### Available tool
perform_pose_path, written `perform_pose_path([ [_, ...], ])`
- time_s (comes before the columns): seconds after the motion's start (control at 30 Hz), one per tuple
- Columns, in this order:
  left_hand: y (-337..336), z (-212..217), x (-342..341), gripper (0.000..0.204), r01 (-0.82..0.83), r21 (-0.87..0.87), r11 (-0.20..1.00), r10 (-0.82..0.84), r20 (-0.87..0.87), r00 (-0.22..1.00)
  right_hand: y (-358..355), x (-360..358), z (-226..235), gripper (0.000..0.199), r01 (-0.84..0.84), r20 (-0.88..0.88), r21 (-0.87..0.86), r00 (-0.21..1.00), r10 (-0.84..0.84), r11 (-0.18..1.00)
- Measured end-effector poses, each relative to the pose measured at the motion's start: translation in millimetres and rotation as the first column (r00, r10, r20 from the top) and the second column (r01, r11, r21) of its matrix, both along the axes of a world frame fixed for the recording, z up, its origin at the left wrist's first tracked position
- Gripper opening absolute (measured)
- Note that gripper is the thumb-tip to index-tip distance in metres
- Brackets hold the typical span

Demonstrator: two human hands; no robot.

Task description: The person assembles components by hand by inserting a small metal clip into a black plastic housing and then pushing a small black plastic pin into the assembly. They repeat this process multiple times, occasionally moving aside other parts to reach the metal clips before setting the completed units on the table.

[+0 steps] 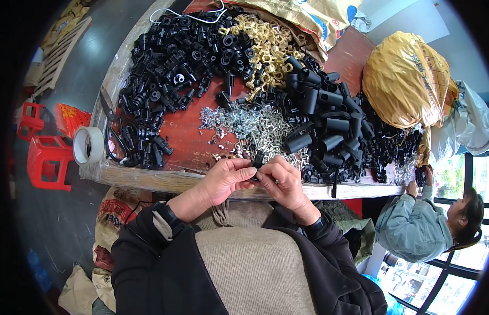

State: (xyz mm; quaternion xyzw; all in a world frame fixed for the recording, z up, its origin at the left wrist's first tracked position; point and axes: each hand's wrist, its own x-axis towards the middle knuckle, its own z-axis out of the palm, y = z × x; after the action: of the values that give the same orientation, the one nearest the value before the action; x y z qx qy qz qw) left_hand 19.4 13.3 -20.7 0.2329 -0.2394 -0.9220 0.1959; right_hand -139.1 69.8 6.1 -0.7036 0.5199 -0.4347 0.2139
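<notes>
Above the table's near edge my left hand and my right hand meet, both closed on a small black plastic part. Its upper end shows between the fingertips; the rest is hidden by them. Just beyond lie silvery curved metal hooks and a heap of small shiny screws. Black fittings form a large pile to the far left. Gold-coloured clip pieces lie at the back. To the right of the hooks are black cylindrical sleeves.
Scissors and a white tape roll lie along the table's left edge. A yellow sack sits at the right. Another person works at the right end. Red stools stand on the floor at left.
</notes>
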Motion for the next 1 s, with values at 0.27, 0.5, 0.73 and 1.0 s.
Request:
perform_pose_path([
  [0.27,-2.2,3.0,1.1,0.018,0.028,0.062,0.998,-0.027,-0.017,0.999,-1.6,-5.6,-1.5,0.008,-0.039,0.094,0.007,0.995,0.039,0.999],
  [0.5,-1.4,-3.4,1.2,0.019,0.008,0.035,0.999,-0.008,0.012,1.000,-0.9,1.0,4.2,0.008,0.010,-0.081,-0.031,0.997,-0.012,0.999],
  [0.73,-1.8,0.4,-0.3,0.021,0.003,-0.161,0.987,0.011,0.086,0.996,0.9,2.3,-0.2,0.012,0.029,-0.003,0.160,1.000,-0.029,0.987],
  [1.0,-17.5,11.5,8.7,0.025,0.063,-0.263,0.963,-0.030,0.128,0.991,-28.0,-14.9,-0.6,0.019,-0.363,0.561,0.580,0.827,-0.034,0.729],
])
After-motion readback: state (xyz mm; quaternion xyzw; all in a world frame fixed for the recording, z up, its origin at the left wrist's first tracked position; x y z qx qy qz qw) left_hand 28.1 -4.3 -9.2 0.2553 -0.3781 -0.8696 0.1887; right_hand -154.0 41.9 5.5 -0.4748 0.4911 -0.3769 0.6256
